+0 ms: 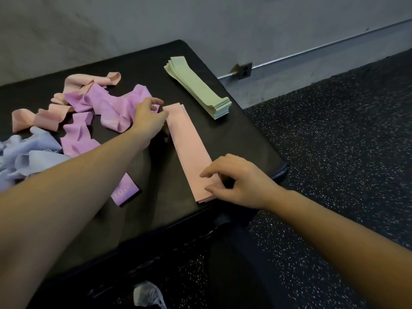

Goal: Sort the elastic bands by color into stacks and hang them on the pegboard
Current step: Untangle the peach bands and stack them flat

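A flat stack of pink bands (189,148) lies on the black padded bench (245,134). My right hand (236,181) touches its near end with loosely curled fingers. My left hand (149,114) rests at the stack's far left corner, fingers curled against it and the purple bands (109,108). A neat green stack (198,88) lies at the far right of the bench. Loose pink bands (44,117), purple bands and pale blue bands (26,157) lie tangled at the left. No pegboard is in view.
The bench's right edge drops to a dark speckled rubber floor (334,141). A grey wall (200,23) with a metal conduit and outlet box (244,70) stands behind. A crumpled pale item (147,295) lies on the floor near the bench.
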